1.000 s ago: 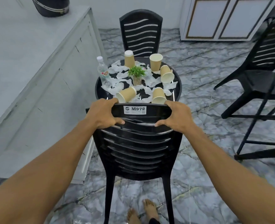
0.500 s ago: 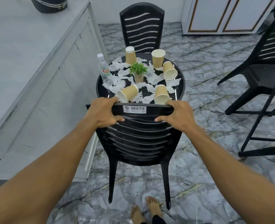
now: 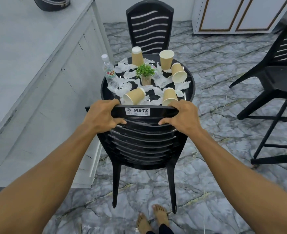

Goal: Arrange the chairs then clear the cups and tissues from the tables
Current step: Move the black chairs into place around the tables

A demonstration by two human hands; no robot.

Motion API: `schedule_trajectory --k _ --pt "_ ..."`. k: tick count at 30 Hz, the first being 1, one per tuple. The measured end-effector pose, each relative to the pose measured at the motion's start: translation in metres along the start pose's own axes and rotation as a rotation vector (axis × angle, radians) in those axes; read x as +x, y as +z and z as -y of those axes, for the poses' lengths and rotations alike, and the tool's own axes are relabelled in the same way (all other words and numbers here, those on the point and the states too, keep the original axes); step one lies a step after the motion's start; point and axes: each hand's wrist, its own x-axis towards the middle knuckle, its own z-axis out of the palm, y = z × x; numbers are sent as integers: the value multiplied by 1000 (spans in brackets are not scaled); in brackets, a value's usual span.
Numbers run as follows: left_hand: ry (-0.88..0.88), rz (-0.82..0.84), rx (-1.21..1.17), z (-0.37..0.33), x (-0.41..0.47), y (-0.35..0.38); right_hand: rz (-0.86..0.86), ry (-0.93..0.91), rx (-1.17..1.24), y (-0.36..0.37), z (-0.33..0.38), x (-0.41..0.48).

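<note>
Black chair (image 3: 144, 144) stands on the marble floor at the near edge of the round table (image 3: 104, 94), its backrest toward the camera. Left hand (image 3: 102, 117) grips the left end of the top rail, fingers curled over it. Right hand (image 3: 183, 117) grips the right end likewise. On the table lie a water bottle (image 3: 108, 70), tissues (image 3: 125, 66), a plant (image 3: 145, 71) and paper cups (image 3: 134, 98)

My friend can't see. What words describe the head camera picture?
A left hand and right hand grip the top of a black chair at a round table. On it are five paper cups, torn tissues, a water bottle and a plant; another chair stands opposite.
</note>
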Motion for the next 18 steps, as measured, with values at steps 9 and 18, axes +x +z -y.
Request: schedule_trajectory --k 9,18 --pt "-49 -60 -14 5 -15 7 73 -82 -163 10 3 -8" --pt "-27 -124 4 -1 -54 11 73 -12 -176 21 5 -41"
